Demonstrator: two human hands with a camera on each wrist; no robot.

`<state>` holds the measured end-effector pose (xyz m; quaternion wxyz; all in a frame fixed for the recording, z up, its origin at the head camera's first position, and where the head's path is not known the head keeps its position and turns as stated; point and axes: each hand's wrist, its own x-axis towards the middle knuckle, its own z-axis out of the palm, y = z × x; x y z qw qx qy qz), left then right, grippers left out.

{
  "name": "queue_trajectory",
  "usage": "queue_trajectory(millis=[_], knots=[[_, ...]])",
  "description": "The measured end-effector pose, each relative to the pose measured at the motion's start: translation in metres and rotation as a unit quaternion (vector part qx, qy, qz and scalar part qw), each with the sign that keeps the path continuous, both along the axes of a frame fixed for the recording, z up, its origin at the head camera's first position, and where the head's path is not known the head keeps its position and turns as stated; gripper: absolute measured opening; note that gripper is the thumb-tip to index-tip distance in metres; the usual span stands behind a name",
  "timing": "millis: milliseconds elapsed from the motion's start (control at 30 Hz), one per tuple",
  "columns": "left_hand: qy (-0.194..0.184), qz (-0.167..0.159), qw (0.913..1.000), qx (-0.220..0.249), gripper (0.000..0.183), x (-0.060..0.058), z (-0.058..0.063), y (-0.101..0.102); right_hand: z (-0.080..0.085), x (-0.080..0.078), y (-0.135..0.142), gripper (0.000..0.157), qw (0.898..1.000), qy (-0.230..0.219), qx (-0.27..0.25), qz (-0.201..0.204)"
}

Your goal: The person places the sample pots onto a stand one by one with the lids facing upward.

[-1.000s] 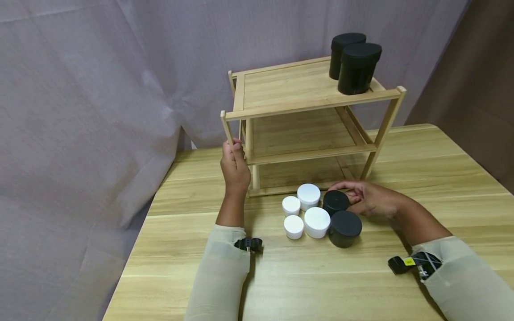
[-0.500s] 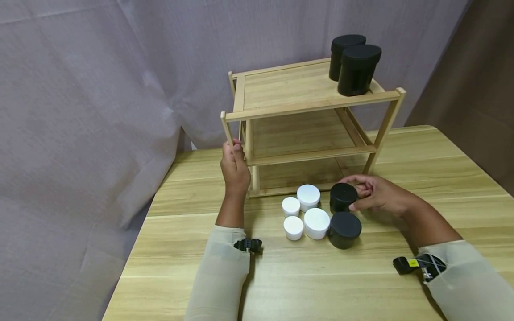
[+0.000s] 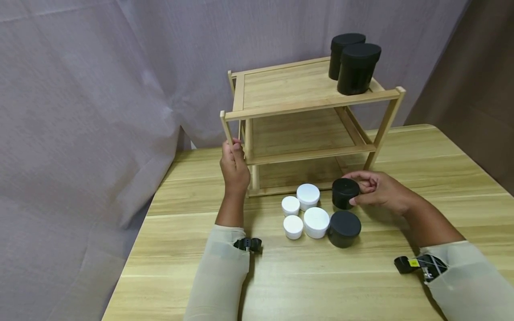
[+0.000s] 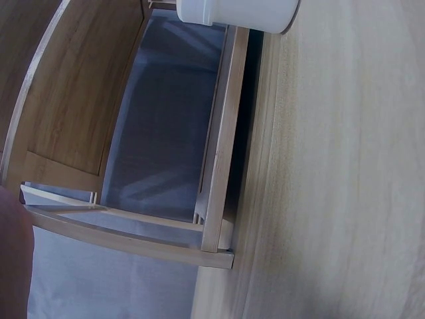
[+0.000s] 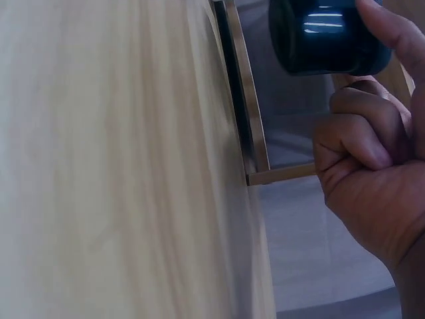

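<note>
Standing just below centre, one wide black jar (image 3: 344, 228) and four white jars (image 3: 316, 222) are seen; right of centre, one small black jar (image 3: 344, 194) is pinched by the right hand's (image 3: 381, 192) fingers, one wooden rack (image 3: 287, 89) gripped by the left hand's (image 3: 235, 171), two black tubs (image 3: 358, 70) shelved upper right.

Rack (image 3: 301, 133) on table (image 3: 305, 281); jars (image 3: 316, 221) before, curtain (image 3: 120, 89) behind

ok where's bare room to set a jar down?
Free: the top shelf, left of the tall black jars; table on the near side of the white jars. Crowded: in front of the rack, where these, the short black jars and right hand bunch.
</note>
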<state>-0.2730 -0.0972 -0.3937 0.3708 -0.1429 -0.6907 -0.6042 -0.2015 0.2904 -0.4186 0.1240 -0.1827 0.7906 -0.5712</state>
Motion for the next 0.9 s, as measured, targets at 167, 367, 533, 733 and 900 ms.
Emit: queue_trajectory(millis=[167, 367, 533, 733, 900], knots=[[0.000, -0.004, 1.0000, 0.002, 0.077, 0.001, 0.000, 0.000, 0.004, 0.003, 0.000, 0.060, 0.999, 0.021, 0.030, -0.035], [0.008, -0.017, 0.9998, 0.011, 0.083, -0.001, -0.001, -0.001, 0.007, 0.005, -0.003, 0.061, 0.997, 0.060, 0.032, -0.044], [0.008, -0.015, 0.9998, 0.010, 0.082, -0.001, -0.002, 0.000, 0.014, 0.010, -0.006, 0.064, 0.993, 0.092, 0.048, -0.048], [0.009, -0.010, 0.9999, 0.006, 0.079, -0.002, -0.002, 0.000, 0.029, 0.018, -0.010, 0.065, 0.990, 0.116, 0.056, -0.063], [0.011, -0.008, 0.9999, 0.007, 0.078, -0.003, -0.002, 0.000, 0.037, 0.023, -0.015, 0.065, 0.986, 0.144, 0.058, -0.066]])
